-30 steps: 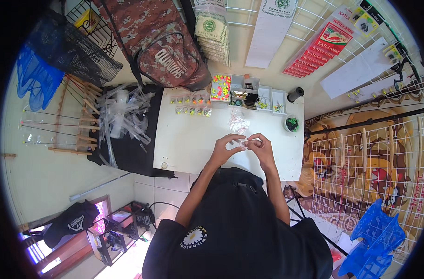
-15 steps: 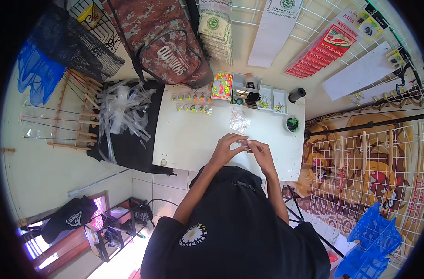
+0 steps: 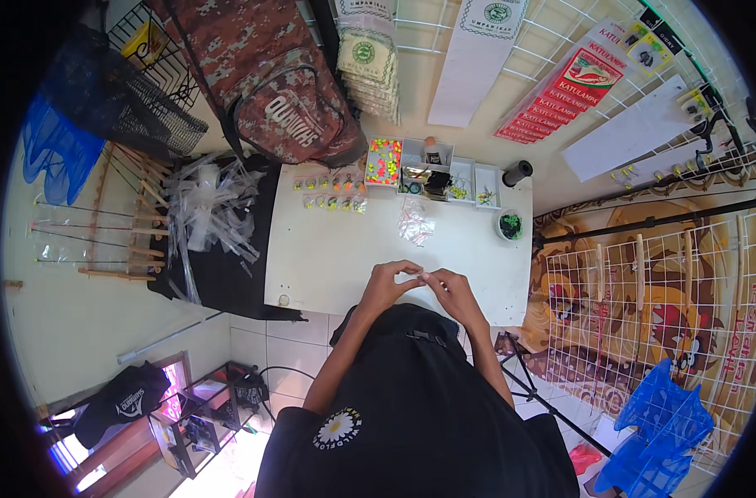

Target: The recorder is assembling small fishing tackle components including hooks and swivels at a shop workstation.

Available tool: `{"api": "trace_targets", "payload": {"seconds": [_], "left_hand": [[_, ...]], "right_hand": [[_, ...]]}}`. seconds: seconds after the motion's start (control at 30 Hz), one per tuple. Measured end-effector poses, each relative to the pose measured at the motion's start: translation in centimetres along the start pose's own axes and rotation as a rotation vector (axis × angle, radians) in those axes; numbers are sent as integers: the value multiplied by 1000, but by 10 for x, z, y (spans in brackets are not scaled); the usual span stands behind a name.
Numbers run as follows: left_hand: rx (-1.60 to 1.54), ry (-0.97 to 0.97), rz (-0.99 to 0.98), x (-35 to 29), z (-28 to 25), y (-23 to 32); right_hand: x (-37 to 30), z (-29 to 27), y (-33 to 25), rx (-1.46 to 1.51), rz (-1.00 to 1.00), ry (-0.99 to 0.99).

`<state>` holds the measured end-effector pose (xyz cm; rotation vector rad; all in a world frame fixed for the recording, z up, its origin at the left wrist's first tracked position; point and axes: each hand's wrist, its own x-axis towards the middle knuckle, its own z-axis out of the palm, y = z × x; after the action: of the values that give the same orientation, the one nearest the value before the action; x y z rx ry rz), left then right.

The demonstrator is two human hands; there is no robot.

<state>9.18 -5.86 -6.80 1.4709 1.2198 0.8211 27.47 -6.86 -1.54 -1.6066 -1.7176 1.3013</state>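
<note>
Above the near part of the white table (image 3: 328,266), my left hand (image 3: 386,285) and my right hand (image 3: 453,295) meet at the fingertips. Both are pinched closed around something tiny that the fingers mostly hide; its kind cannot be made out. Just beyond them lies a small pile of clear plastic bags (image 3: 416,222) with reddish edges. Small clear packets (image 3: 335,202) with bright yellow-green and orange pieces lie in two rows at the far left of the table.
Along the table's back stand a tray of colourful beads (image 3: 384,162), white compartment boxes (image 3: 486,184), a black cylinder (image 3: 517,173) and a white cup (image 3: 509,224) with green and black contents. Plastic wrappers (image 3: 208,212) cover a black cloth at left. A camouflage bag (image 3: 291,112) hangs behind.
My hands have drawn slightly nearer to my body, fingertips still together. The small thing between them shows less now. The whole view has shifted a little.
</note>
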Motion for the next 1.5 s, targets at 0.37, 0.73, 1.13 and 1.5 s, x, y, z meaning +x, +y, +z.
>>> {"api": "trace_targets", "payload": {"seconds": [0.37,0.73,1.13,1.5], "left_hand": [[105,76,-107,-2,-17,-24],[308,-15,-6,25,-6,-95],[453,-22,12,35,1,-95],[244,159,-137,2,-26,-69]], "right_hand": [[2,-25,31,12,35,141],[115,-46,129,-131,-135,268],[249,-48,151,-311,-172,549],[263,-41,166,-615,-164,430]]}}
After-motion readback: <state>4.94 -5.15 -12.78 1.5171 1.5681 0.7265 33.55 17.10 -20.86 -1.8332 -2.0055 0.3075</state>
